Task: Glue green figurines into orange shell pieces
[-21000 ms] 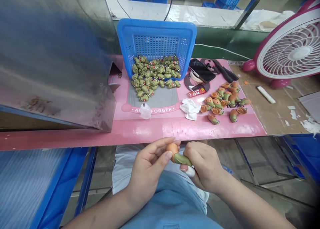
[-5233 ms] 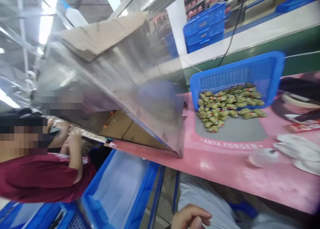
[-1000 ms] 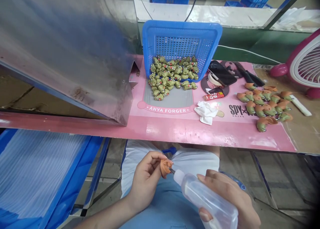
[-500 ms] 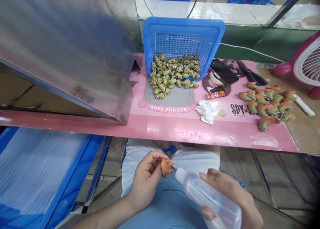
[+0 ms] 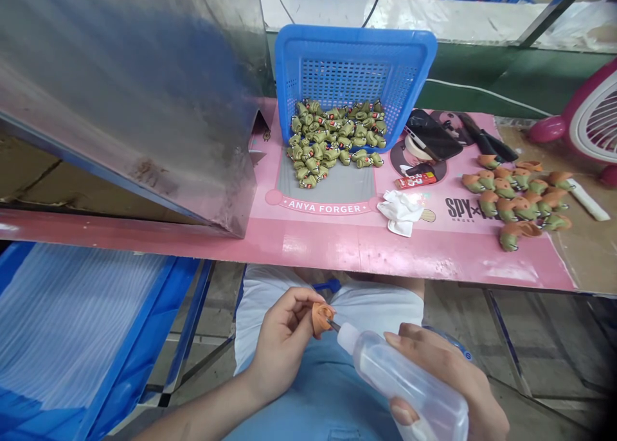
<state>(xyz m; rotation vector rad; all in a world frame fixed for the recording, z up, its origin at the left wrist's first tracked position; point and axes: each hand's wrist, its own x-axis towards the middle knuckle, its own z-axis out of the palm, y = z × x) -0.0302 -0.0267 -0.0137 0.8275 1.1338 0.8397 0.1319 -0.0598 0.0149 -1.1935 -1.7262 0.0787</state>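
My left hand pinches a small orange hollow piece between thumb and fingers, its opening turned to the right. In my right hand is a translucent squeeze bottle with a white cap and a thin dark metal nozzle. The bottle lies tilted, its nozzle tip at the opening of the orange piece; whether it touches, I cannot tell. Both hands are above my lap, in front of the table edge. Any liquid coming from the nozzle is too small to make out.
A blue basket leans at the back, with several small green figure parts in and before it. At right stand several green-and-orange pieces, a phone and a pink fan. A crumpled white cloth lies mid-table; a metal housing rises left.
The orange piece has turned slightly in my left fingers and shifted a touch up. The bottle stays nearly in place, its nozzle still at the opening.
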